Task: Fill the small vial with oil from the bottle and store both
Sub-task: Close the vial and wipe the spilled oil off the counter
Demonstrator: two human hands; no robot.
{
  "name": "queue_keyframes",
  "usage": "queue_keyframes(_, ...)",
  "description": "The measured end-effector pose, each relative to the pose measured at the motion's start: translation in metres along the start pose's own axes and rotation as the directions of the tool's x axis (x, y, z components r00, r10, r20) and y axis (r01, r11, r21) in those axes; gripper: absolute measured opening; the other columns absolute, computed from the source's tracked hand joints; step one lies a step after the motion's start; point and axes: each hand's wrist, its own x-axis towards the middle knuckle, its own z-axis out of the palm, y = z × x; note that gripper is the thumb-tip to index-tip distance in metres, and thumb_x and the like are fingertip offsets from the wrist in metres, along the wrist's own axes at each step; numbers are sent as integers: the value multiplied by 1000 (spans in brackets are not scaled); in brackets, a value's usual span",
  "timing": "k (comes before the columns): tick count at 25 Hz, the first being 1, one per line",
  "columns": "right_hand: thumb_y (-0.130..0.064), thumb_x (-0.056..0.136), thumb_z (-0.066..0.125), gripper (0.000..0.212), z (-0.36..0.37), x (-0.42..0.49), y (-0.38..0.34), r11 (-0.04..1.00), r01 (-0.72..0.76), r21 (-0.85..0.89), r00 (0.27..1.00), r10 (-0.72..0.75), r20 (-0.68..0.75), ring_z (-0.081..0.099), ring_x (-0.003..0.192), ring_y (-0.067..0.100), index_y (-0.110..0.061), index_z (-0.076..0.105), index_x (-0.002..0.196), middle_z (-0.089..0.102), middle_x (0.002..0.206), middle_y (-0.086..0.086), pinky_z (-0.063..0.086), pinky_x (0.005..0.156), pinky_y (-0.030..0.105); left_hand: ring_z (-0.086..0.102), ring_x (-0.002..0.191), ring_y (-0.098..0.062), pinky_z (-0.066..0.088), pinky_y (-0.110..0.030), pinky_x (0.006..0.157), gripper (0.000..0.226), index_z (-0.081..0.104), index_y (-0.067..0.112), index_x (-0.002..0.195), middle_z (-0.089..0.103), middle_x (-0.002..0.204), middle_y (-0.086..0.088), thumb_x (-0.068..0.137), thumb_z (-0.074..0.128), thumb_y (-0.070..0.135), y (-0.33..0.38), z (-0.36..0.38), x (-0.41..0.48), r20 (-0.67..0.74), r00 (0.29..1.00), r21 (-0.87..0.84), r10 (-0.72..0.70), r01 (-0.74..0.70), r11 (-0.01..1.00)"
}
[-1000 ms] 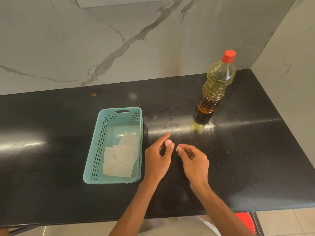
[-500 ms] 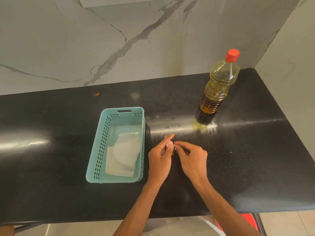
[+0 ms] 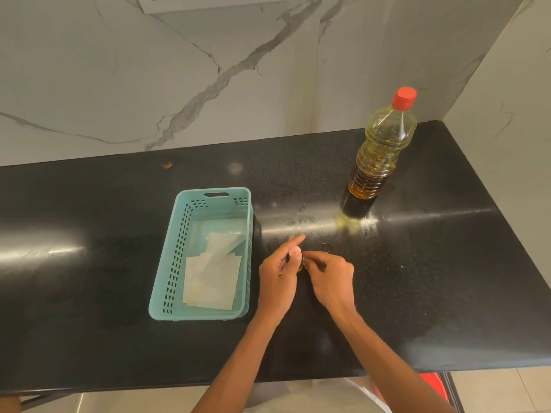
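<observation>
vial (image 3: 300,266): just right of the basket (image 3: 167,263), level with the middle of its right wall, between my two hands. Only an amber sliver shows; my fingers hide the rest. Can't tell if it sits on the desk (image 3: 89,278) or is lifted off it.
left hand (image 3: 278,281): just right of the basket, apart from its wall. Thumb and curled fingers pinch the vial, index finger straight and pointing away from me.
right hand (image 3: 331,281): right of the left hand, further from the basket. Fingertips bunched and pinching the vial's right side, touching my left thumb. Whether a cap sits under them: can't tell.
bottle (image 3: 378,156): well right of the basket and behind it, upright on the desk. Red cap (image 3: 404,98) is on, yellow oil nearly to the neck.
small ring (image 3: 326,248): on the desk just behind my right hand, right of the basket. Too small to identify.
basket: teal, perforated walls, long side running away from me.
paper sheets (image 3: 213,281): inside the basket, white, overlapping, on its floor toward the near end.
wet smears (image 3: 351,225): on the desk at the bottle's base, right of the basket.
</observation>
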Motion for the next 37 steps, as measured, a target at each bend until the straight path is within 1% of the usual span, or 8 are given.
queue_keyframes(3, -15, 92, 67, 17, -1, 1, 6, 998, -59, 36, 998, 58, 21, 67, 84, -8, -22, 78, 103, 75, 90, -16, 52, 81, 9, 57, 125, 2, 47, -25, 109, 31, 63, 31, 132, 63, 136, 11, 103, 55, 23, 1, -3, 2, 14, 999, 129, 37, -39, 991)
queue_keyframes(7, -20, 90, 71, 13, -6, -1, 5, 985, -118, 126, 993, 120, -13, 68, 87, -6, -26, 78, 100, 75, 89, -16, 54, 84, 16, 58, 122, 1, 48, -19, 104, 40, 63, 30, 133, 64, 133, 15, 95, 63, 41, -1, -3, 2, -112, 984, 341, 140, -94, 935)
queue_keyframes(11, -17, 89, 72, 12, -9, -1, 0, 983, -44, 176, 998, 50, -29, 69, 85, -4, -25, 77, 97, 75, 88, -15, 53, 79, 12, 65, 118, -4, 56, -35, 101, 36, 65, 23, 131, 71, 126, 7, 96, 65, 31, -5, 3, -1, -126, 988, 191, 88, -63, 980)
queue_keyframes(16, -16, 91, 70, 14, 0, 0, 8, 998, -36, 54, 999, 35, 30, 66, 84, -10, -23, 78, 99, 75, 89, -16, 54, 81, 14, 60, 125, -3, 51, -32, 106, 35, 60, 22, 137, 69, 129, 12, 103, 56, 21, -5, 6, -2, -56, 997, -80, -46, 42, 996)
queue_keyframes(22, -16, 89, 71, 14, -5, 3, 2, 993, -11, 114, 1000, 11, -1, 67, 83, -8, -24, 79, 98, 75, 87, -18, 51, 76, 8, 67, 116, -15, 55, -23, 87, 27, 64, 12, 125, 73, 121, -1, 99, 59, 6, -1, 6, 1, -70, 996, -288, -53, 31, 957)
queue_keyframes(25, -15, 90, 70, 15, -3, 5, 2, 999, -27, 31, 998, 25, 52, 65, 82, -12, -24, 78, 99, 72, 85, -22, 54, 80, 14, 68, 112, -18, 55, -22, 85, 22, 64, 11, 117, 74, 115, -4, 96, 63, 5, -2, 6, 0, -94, 995, -320, -40, 8, 948)
queue_keyframes(29, -14, 88, 72, 14, -9, 3, -2, 990, 22, 136, 1000, -21, -4, 68, 81, -8, -23, 79, 97, 75, 87, -16, 49, 72, 6, 68, 107, -20, 55, -27, 87, 17, 66, 13, 107, 73, 110, -6, 90, 68, 14, -2, 3, 3, -87, 996, -332, -21, -9, 943)
queue_keyframes(37, -15, 89, 71, 14, -10, 0, 8, 995, -35, 89, 999, 34, 15, 65, 84, -12, -21, 77, 99, 72, 86, -19, 46, 73, 2, 71, 105, -18, 56, -44, 98, 15, 74, 13, 99, 77, 104, -2, 89, 71, 1, -6, -1, 9, -129, 992, -178, -2, -22, 984)
